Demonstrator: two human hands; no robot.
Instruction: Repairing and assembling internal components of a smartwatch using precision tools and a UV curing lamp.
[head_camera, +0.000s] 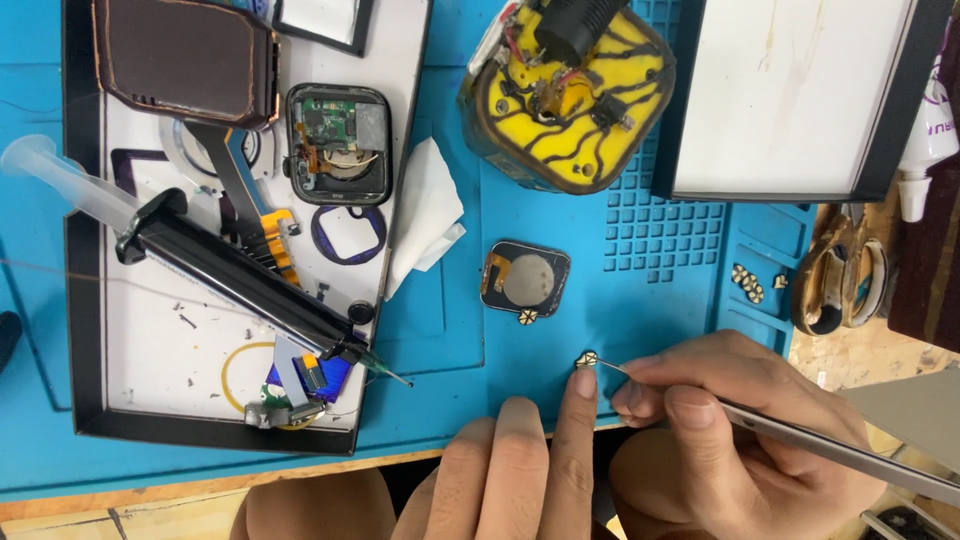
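Covering the bench, blue work mat (560, 340); right hand (740, 420) clenched around steel tweezers (800, 436), tips touching a small gold disc (586, 359) on the mat's near edge; left hand (520, 470) released, fingers straight, index fingertip just beside that disc.
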